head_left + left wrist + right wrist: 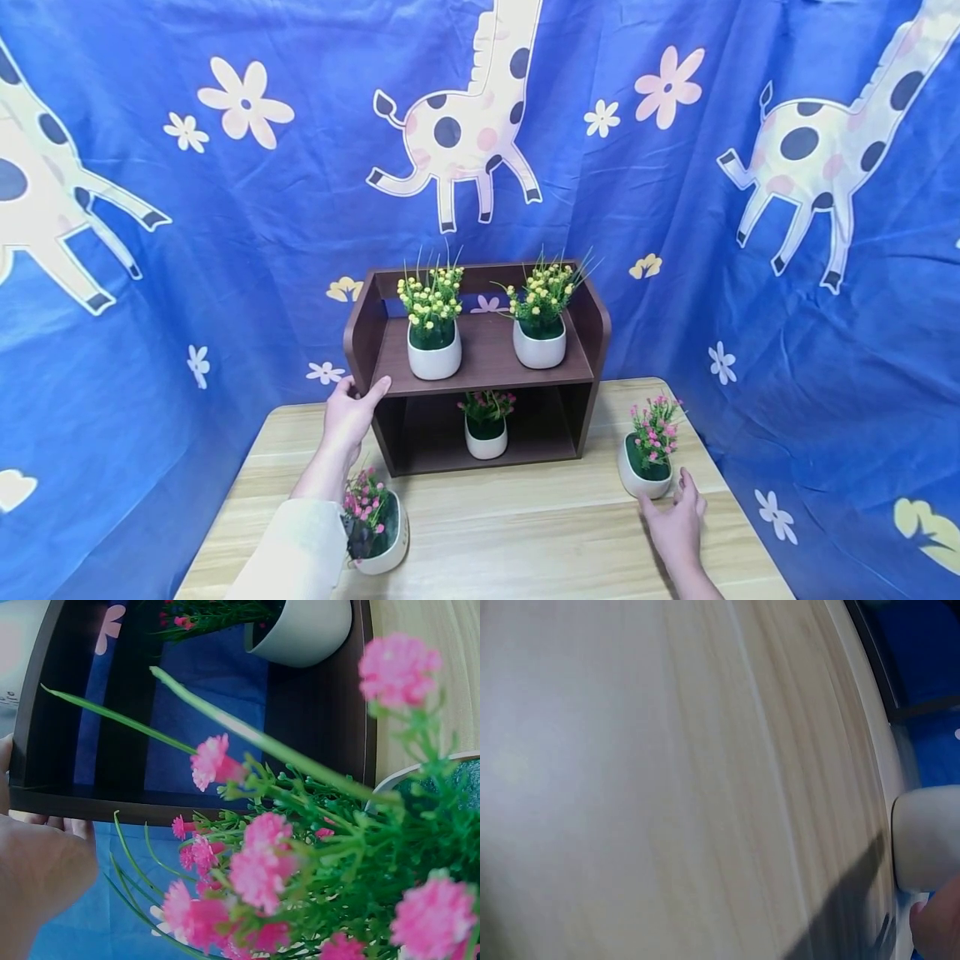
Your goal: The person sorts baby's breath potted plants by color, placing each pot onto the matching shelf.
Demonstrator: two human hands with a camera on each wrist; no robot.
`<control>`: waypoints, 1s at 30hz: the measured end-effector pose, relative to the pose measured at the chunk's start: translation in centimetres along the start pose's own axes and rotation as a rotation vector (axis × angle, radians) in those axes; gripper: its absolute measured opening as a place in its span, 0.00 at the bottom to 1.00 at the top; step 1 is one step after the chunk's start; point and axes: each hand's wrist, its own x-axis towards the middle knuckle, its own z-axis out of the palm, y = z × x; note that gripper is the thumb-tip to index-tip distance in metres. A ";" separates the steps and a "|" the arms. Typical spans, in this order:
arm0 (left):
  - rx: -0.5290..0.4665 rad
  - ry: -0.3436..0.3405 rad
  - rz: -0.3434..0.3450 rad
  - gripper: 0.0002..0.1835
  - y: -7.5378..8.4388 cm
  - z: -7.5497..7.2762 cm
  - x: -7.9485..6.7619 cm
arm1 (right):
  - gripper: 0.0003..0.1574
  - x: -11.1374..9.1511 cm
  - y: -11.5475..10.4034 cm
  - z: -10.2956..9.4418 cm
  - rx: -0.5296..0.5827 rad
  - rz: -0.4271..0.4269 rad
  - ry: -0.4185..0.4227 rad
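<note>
Pot (635, 482), pink flowers (660, 433) inside, right hand (676, 527) beside

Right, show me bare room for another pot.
Free: the tabletop between left pot and right pot, in front of the shelf; upper board between the yellow-flowered pots. Crowded: beside the left sleeve and around the right hand.

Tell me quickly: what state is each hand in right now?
Left hand: closed, gripping the left side of the brown shelf.
Right hand: open, beside the rightmost pink-flowered pot; whether it touches, I cannot tell.
</note>
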 end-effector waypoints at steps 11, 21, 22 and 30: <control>0.005 0.000 -0.007 0.34 0.1 0.1 -0.1 | 0.67 1.8 0.3 -0.1 -0.069 0.010 -0.109; -0.009 0.004 -0.006 0.33 0.0 0.2 0.0 | 0.59 2.7 0.3 0.1 -0.096 -0.006 -0.133; -0.010 0.004 -0.005 0.33 -0.1 0.2 0.1 | 0.59 2.8 0.4 0.2 -0.097 -0.002 -0.137; -0.012 0.002 -0.007 0.32 -0.1 0.0 0.1 | 0.61 3.2 0.8 0.6 -0.113 0.000 -0.130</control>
